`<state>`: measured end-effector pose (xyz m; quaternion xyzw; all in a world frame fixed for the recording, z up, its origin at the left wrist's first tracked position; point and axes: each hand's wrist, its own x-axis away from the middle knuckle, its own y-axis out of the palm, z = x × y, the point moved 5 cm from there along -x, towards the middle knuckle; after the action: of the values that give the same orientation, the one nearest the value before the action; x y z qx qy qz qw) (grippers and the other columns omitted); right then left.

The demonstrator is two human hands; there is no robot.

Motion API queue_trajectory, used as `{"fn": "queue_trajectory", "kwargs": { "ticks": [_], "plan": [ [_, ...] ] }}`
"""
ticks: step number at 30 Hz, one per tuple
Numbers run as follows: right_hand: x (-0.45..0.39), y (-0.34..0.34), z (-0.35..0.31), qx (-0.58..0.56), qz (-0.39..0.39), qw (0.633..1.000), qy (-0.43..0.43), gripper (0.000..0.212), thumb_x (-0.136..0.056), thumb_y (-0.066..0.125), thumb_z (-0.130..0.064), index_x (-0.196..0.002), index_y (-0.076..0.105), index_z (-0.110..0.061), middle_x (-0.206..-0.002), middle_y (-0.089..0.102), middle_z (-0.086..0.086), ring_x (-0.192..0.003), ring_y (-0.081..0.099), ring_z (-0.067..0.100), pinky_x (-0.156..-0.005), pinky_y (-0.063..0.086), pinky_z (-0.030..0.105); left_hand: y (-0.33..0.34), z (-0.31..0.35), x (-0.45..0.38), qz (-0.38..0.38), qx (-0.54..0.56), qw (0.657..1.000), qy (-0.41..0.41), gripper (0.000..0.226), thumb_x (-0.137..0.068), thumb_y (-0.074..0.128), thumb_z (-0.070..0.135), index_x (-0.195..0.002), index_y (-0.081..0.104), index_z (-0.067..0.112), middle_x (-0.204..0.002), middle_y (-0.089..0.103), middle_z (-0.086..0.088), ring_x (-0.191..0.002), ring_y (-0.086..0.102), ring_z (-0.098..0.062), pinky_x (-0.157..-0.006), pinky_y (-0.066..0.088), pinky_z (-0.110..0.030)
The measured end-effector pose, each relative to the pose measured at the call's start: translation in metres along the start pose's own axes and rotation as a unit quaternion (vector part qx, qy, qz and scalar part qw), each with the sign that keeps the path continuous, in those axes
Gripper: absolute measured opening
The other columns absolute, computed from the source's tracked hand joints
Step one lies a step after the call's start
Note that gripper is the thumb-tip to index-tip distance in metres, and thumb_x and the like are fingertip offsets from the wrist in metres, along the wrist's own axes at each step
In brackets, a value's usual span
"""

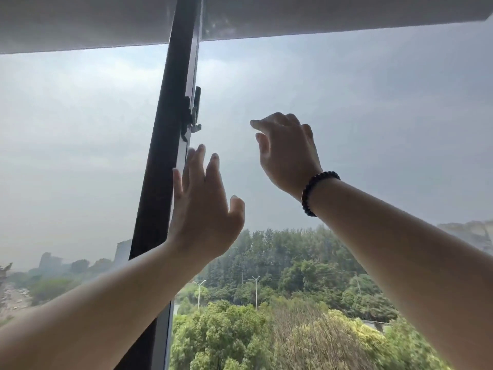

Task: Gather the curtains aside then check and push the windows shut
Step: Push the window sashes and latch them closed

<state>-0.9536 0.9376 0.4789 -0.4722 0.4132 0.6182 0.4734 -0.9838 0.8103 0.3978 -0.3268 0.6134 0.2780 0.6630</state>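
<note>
up high, the left hand [202,209] lays straight fingers by the dark metal window frame post [160,169], under its black latch [193,116]; the right hand [285,153], loosely curled, holds nothing before the glass pane [373,116].

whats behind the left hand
Behind the left hand are the dark window frame and pane; the latch sits above the fingertips. The frame strip under the palm is hidden.

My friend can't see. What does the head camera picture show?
Two bare hands reach up to a big window: the left hand lies flat by the dark frame, below its latch; the right hand, with a bead bracelet, hovers beside it. Outside are grey sky and trees.
</note>
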Motion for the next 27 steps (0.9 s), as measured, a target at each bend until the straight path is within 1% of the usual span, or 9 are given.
{"fn": "queue_trajectory", "kwargs": {
  "ticks": [2,4,7,10,12,14,16,22,27],
  "plan": [
    [0.023,-0.018,0.017,0.000,0.018,1.000,0.004,0.031,-0.097,0.046,-0.015,-0.124,0.061,-0.019,-0.118,0.061,0.000,-0.113,0.050,0.022,-0.093,0.034,0.035,0.003,0.016,0.007,-0.008,0.032,0.999,0.006,0.072,-0.091,0.052,0.027,-0.150,0.013,0.014,-0.161,-0.005,0.000,-0.147,-0.010,-0.013,-0.120,-0.006,-0.037],
    [0.054,-0.037,0.041,0.020,0.024,0.999,0.008,0.029,-0.094,0.051,-0.015,-0.121,0.063,-0.016,-0.118,0.062,0.003,-0.112,0.053,0.024,-0.092,0.037,0.038,0.014,0.037,0.021,-0.044,0.067,0.997,0.009,0.073,-0.092,0.052,0.029,-0.151,0.011,0.017,-0.161,-0.003,0.002,-0.147,-0.007,-0.011,-0.119,-0.004,-0.033],
    [0.101,-0.058,0.073,0.065,0.003,0.998,0.022,0.034,-0.092,0.049,-0.021,-0.123,0.061,-0.013,-0.128,0.056,0.006,-0.117,0.051,0.024,-0.093,0.039,0.038,0.034,0.067,0.054,-0.096,0.103,0.990,0.018,0.076,-0.091,0.051,0.036,-0.151,0.005,0.024,-0.160,-0.007,0.007,-0.147,-0.007,-0.010,-0.119,-0.004,-0.033],
    [0.141,-0.081,0.102,0.098,-0.033,0.993,0.050,0.041,-0.093,0.044,-0.027,-0.129,0.055,-0.013,-0.139,0.046,0.008,-0.126,0.043,0.022,-0.101,0.034,0.036,0.059,0.104,0.086,-0.118,0.097,0.987,0.050,0.077,-0.089,0.050,0.038,-0.150,0.004,0.026,-0.159,-0.013,0.007,-0.145,-0.015,-0.010,-0.117,-0.015,-0.044],
    [0.163,-0.101,0.121,0.112,-0.044,0.991,0.061,0.043,-0.094,0.043,-0.030,-0.132,0.052,-0.012,-0.143,0.042,0.009,-0.130,0.039,0.021,-0.104,0.029,0.032,0.075,0.132,0.101,-0.117,0.098,0.985,0.077,0.073,-0.086,0.044,0.042,-0.149,0.011,0.023,-0.160,-0.010,0.002,-0.146,-0.016,-0.014,-0.115,-0.016,-0.050],
    [0.180,-0.124,0.132,0.125,-0.056,0.988,0.066,0.045,-0.095,0.042,-0.033,-0.134,0.050,-0.012,-0.145,0.039,0.009,-0.133,0.036,0.021,-0.106,0.025,0.029,0.083,0.159,0.112,-0.122,0.095,0.982,0.108,0.070,-0.081,0.033,0.046,-0.145,0.023,0.019,-0.160,0.003,-0.005,-0.148,-0.008,-0.019,-0.113,-0.012,-0.055],
    [0.197,-0.149,0.149,0.138,-0.074,0.985,0.066,0.046,-0.096,0.040,-0.035,-0.135,0.049,-0.012,-0.146,0.038,0.009,-0.134,0.035,0.021,-0.107,0.022,0.028,0.092,0.189,0.122,-0.126,0.096,0.979,0.132,0.070,-0.079,0.031,0.047,-0.141,0.031,0.015,-0.159,0.012,-0.011,-0.149,0.000,-0.025,-0.112,-0.006,-0.060],
    [0.241,-0.215,0.222,0.161,-0.111,0.977,0.084,0.048,-0.096,0.037,-0.037,-0.136,0.049,-0.011,-0.146,0.038,0.008,-0.135,0.035,0.020,-0.110,0.021,0.027,0.125,0.285,0.143,-0.135,0.108,0.971,0.165,0.069,-0.078,0.035,0.046,-0.139,0.036,0.015,-0.157,0.021,-0.014,-0.149,0.007,-0.028,-0.110,0.008,-0.068],
    [0.279,-0.258,0.290,0.168,-0.121,0.972,0.110,0.049,-0.097,0.037,-0.037,-0.136,0.048,-0.011,-0.147,0.038,0.008,-0.136,0.034,0.019,-0.111,0.028,0.034,0.157,0.367,0.158,-0.143,0.120,0.962,0.197,0.067,-0.078,0.041,0.042,-0.138,0.042,0.012,-0.154,0.028,-0.016,-0.148,0.012,-0.029,-0.109,0.010,-0.071]
  ]
}}
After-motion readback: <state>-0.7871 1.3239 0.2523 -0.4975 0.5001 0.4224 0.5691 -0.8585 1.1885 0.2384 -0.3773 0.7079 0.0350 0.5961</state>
